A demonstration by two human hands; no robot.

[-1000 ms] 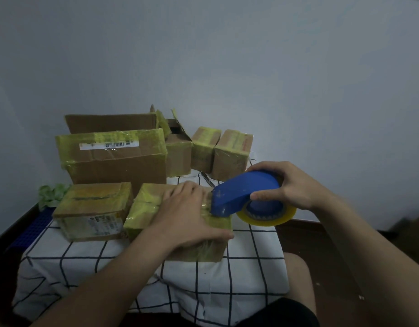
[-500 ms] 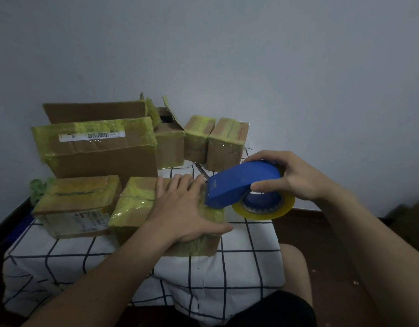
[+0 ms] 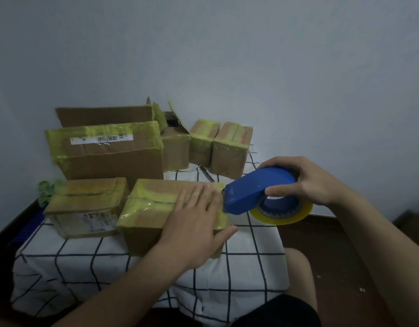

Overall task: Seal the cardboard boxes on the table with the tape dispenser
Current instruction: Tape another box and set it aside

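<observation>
While the table [image 3: 251, 267] with its white, black-checked cloth carries everything, the front cardboard box [image 3: 151, 208] serves as the reference point; yellow-green tape covers its top seam and edges. Behind it to the left stands the large box [image 3: 114, 161] with a barcode label, its rear flap raised. An open-topped box [image 3: 175, 147] sits directly behind the front box, and two small taped boxes [image 3: 203, 142] [image 3: 232, 149] stand behind it to the right. A flat taped box [image 3: 85, 206] lies just beside its left side.

The blue tape dispenser [image 3: 255, 187] is at the front box's right end, its nose touching the top right edge, its yellowish tape roll [image 3: 286, 213] hanging clear of the box. The left hand [image 3: 196, 223] lies flat on the front box's top, fingers straight, thumb down over the near right corner, fingertips just beside the dispenser's nose. The right hand [image 3: 307, 180], to the right of the box, grips the dispenser's rounded back.
</observation>
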